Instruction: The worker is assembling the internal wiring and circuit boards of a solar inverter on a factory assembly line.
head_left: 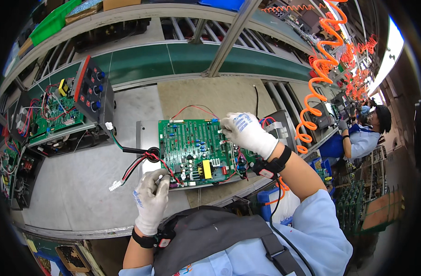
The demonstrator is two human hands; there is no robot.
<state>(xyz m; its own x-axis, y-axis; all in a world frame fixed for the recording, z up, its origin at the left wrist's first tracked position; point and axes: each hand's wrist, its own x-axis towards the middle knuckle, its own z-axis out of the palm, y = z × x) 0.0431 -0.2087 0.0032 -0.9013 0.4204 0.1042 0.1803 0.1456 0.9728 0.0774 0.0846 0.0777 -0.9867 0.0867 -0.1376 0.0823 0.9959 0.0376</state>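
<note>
A green circuit board (185, 142) crowded with parts lies in front of me on a metal chassis. My left hand (151, 198), in a white glove, is at its near left corner, fingers pinched round something small and pale that I cannot make out. Beside it a black and red cable bundle (136, 166) passes through a black ring (152, 154) and ends in a white connector (115, 185). My right hand (248, 133), also gloved, bends its fingers over the board's far right corner; what they grip is hidden. A thin red wire (192, 106) loops beyond the board's far edge.
At left stands an opened unit with a knobbed control panel (89, 89) and exposed boards. Orange coiled hoses (313, 87) hang at right. A metal post (231, 39) rises behind the bench. Below my right arm is a blue bin (265, 202). Another person (357, 138) works farther right.
</note>
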